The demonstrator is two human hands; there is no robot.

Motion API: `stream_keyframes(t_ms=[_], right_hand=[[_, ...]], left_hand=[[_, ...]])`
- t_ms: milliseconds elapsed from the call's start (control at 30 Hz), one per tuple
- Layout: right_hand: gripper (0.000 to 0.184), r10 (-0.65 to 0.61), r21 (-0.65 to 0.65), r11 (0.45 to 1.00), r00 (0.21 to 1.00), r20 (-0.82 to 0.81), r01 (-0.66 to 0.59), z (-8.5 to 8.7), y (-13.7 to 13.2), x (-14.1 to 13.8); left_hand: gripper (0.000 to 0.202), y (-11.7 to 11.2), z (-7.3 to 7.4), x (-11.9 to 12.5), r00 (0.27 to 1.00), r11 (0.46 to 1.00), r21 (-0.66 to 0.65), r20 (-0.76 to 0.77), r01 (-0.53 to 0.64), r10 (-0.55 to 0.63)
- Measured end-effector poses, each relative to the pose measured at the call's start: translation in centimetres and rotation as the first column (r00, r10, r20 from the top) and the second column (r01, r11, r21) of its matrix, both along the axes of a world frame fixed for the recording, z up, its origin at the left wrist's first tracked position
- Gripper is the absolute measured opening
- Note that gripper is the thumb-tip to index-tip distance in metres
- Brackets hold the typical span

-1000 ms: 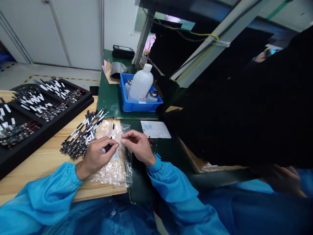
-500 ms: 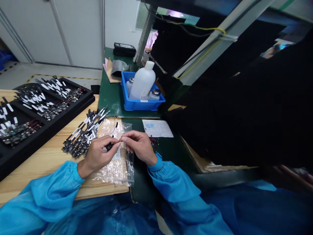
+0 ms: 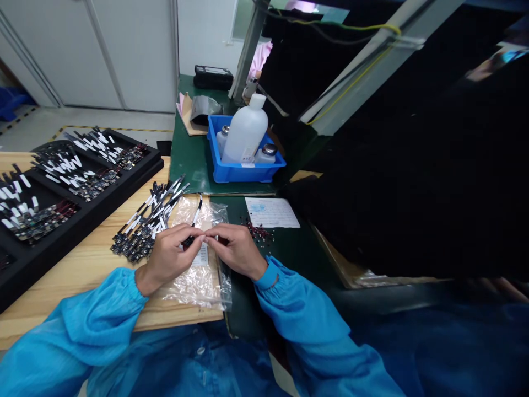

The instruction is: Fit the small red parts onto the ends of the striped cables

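Although both hands are brought together at the centre of the view, only part of the hold can be made out: a small board (image 3: 189,241) is pinched by the left fingers (image 3: 181,234), while whether it is also gripped by the right fingers (image 3: 217,234) cannot be told. Its thin black strip (image 3: 197,212) is seen rising toward 12 o'clock above a clear plastic bag (image 3: 194,289), which lies partly on the wooden desk (image 3: 85,275). The board is judged to be light and fragile, and the strip soft and easily bent, so a gentle hold by the board's edges or by the white tab on the strip would be advised, with pressure kept off any small parts. A pile of matching boards (image 3: 144,227) is placed at 9 o'clock, and a black tray (image 3: 61,248) holding more is placed at 10 o'clock. A blue bin (image 3: 248,174) containing a white bottle (image 3: 246,135) stands at 1 o'clock, a paper sheet (image 3: 271,212) lies at 2 o'clock, and dark red bits (image 3: 258,232) are scattered at 3 o'clock.
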State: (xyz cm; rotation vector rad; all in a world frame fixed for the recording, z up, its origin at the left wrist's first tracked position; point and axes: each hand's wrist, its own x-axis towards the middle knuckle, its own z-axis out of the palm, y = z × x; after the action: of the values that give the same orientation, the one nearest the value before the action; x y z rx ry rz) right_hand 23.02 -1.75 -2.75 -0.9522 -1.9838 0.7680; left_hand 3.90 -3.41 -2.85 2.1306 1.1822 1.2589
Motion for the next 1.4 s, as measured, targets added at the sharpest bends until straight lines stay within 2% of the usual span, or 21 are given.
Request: stream_keyframes(t_ms=[100,167,300,433,600,700,800,1400], right_hand=[[0.012,-0.019,0.008,1.0,1.0,0.01,0.018,0.2,-0.1,-0.1],[0.01,-0.051,0.015,0.999,0.999,0.004,0.051,0.3,-0.1,-0.3],[0.011,-0.085,0.023,0.996,0.996,-0.035,0.086,0.3,-0.1,-0.7],[0.011,-0.107,-0.015,0.994,0.993,-0.048,0.106,0.3,-0.1,-0.7],[0.011,-0.131,-0.073,0.989,0.988,-0.079,0.125,0.5,-0.1,-0.6],[0.011,-0.122,-0.079,0.99,0.989,-0.081,0.116,0.4,-0.1,-0.6],[0.011,-0.113,-0.076,0.991,0.991,-0.069,0.108,0.4,0.0,-0.6],[0.011,-0.107,-0.061,0.993,0.994,-0.039,0.104,0.0,0.2,-0.4]], left_hand=[[0.009,0.0,0.0,0.0,1.0,0.999,-0.04,0.0,-0.015,0.015],[0.009,0.0,-0.1,-0.1,0.998,0.988,-0.15,0.058,-0.024,0.033],[0.016,0.2,-0.4,-0.1,0.969,0.894,-0.448,0.232,0.028,0.086],[0.023,0.4,-0.3,0.0,0.913,0.826,-0.559,0.374,0.079,0.165],[0.04,1.0,-0.2,-0.1,0.774,0.766,-0.57,0.614,0.298,0.155],[0.047,1.3,-0.3,-0.1,0.731,0.73,-0.593,0.655,0.34,0.192],[0.05,1.3,-0.1,0.0,0.724,0.714,-0.617,0.652,0.332,0.226],[0.051,1.2,0.2,0.2,0.716,0.73,-0.601,0.661,0.326,0.225]])
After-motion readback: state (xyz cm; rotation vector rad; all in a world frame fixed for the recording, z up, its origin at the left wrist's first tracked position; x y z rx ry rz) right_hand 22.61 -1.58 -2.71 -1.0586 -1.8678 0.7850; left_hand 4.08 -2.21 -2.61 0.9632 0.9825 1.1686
